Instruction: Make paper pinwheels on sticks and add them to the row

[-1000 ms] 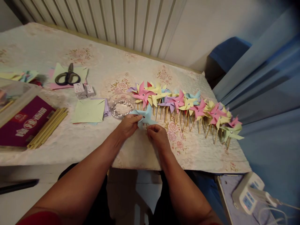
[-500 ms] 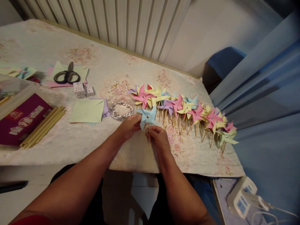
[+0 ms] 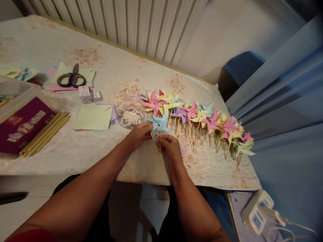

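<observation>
A light blue paper pinwheel (image 3: 158,124) with a shiny pin at its centre stands upright over the table's near edge. My left hand (image 3: 138,134) pinches its left blade. My right hand (image 3: 170,148) is closed on its thin wooden stick just below the paper. Behind it, a long row of finished pinwheels (image 3: 199,117) in pink, yellow, purple, blue and green lies across the floral tablecloth (image 3: 106,70), reaching to the table's right corner. A clear round dish of pins (image 3: 130,116) sits just left of my hands.
Green paper squares (image 3: 93,117) lie left of the dish, with a bundle of wooden sticks (image 3: 45,133) and a purple box (image 3: 24,126) further left. Black scissors (image 3: 71,79) rest on coloured paper; two small boxes (image 3: 88,94) sit nearby. A white power strip (image 3: 259,211) lies at lower right.
The blue pinwheel has been raised from lying flat to standing upright facing me, and both hands shifted slightly with it. The camera view drifted a little.
</observation>
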A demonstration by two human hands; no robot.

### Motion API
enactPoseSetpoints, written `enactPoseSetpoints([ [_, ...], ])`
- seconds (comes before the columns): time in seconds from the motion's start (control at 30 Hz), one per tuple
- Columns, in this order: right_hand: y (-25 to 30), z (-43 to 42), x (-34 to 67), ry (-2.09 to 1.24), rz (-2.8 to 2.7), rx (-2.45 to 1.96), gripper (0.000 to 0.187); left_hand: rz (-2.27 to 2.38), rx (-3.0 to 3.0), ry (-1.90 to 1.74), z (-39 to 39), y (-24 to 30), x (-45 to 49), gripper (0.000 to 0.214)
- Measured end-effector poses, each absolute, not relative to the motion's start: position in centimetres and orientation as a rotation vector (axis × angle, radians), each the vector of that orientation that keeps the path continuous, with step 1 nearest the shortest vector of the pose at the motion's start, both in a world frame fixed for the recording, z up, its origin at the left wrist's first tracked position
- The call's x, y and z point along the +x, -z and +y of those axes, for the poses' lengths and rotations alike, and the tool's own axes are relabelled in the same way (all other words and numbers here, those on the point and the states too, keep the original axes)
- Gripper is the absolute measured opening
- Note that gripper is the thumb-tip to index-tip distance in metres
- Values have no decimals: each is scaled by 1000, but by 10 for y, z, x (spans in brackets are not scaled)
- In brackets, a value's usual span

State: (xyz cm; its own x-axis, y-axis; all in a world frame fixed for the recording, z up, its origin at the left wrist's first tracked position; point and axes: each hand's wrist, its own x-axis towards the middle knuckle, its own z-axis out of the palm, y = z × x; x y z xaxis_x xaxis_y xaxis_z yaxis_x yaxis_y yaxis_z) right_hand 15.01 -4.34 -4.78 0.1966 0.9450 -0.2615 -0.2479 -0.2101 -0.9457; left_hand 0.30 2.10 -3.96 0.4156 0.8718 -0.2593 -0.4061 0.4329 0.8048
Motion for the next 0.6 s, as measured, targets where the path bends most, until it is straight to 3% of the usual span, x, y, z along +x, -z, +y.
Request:
enactPoseSetpoints([
  [0.6, 45, -44, 149, -1299, -757, -1301, 16, 719, 778, -818, 18, 36, 4, 25],
])
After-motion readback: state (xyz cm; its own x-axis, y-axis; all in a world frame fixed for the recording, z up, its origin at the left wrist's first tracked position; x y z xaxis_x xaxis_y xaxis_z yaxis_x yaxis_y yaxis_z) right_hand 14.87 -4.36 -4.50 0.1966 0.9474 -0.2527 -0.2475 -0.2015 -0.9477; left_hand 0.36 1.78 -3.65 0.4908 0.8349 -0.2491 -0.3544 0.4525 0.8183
